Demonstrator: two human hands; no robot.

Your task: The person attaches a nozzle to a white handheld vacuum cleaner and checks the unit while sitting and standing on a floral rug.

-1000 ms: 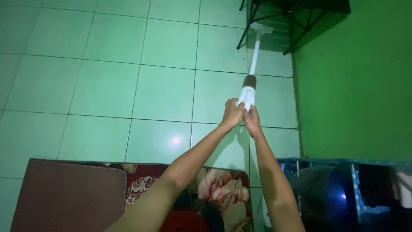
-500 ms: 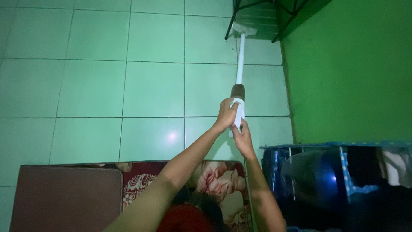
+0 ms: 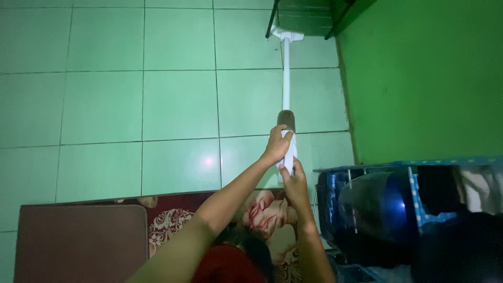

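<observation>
Nearest lie a brown mat (image 3: 81,243) and a flowered red rug (image 3: 262,220), with a dark blue rack (image 3: 377,209) to the right. Above them the right hand (image 3: 294,184) is closed round the lower end of a white stick vacuum (image 3: 286,84), and the left hand (image 3: 277,145) grips it just above. The vacuum's head (image 3: 287,35) rests on the green tiled floor (image 3: 105,105) by black table legs (image 3: 273,18) and the green wall (image 3: 419,78)

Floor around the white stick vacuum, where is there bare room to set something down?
The widest bare patch is the tiled floor left of the white stick vacuum, bordered below by the brown mat and floral rug. A narrow strip lies between the vacuum and the green wall. It is crowded lower right by the blue rack, and top right under the dark stand.
</observation>
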